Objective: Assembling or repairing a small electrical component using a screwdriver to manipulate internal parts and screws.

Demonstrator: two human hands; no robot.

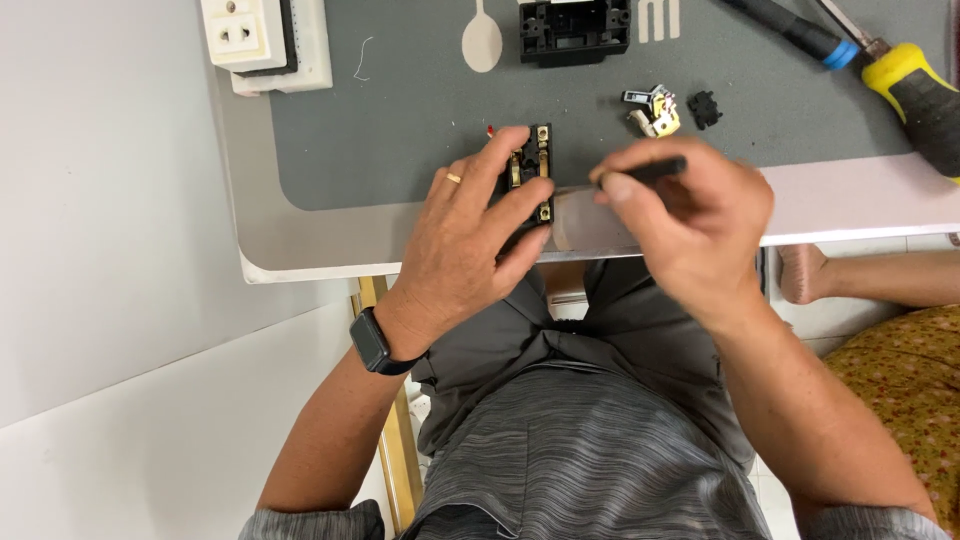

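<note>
The left hand [465, 240] closes around a small black plastic switch module with brass contacts [533, 172] and presses it down on the near edge of the dark grey work mat [420, 130]. The thumb is on the near right side of the module and the fingers are over its left side. The right hand [690, 215] closes around a thin black rod-like tool [650, 170], held between the thumb and the first fingers. I cannot see the tip of the tool, so I cannot tell if it touches the module.

The module lies open, with the brass parts bare, so I judge that the work is in the middle. Beyond the module, on the far side of the mat, sits an empty black plastic housing [574, 30]. To the right of the module and a little farther lie a small metal and yellow part [652, 110] and a tiny black plastic piece [704, 108], both apart from the module. These loose parts suggest that some joining or taking apart is not finished.

The long axis of the module runs away from the person, almost straight, with the open face up. Far left of the module rests a white wall socket plate [265, 40]; far right lies a yellow and black screwdriver [915, 95].
</note>
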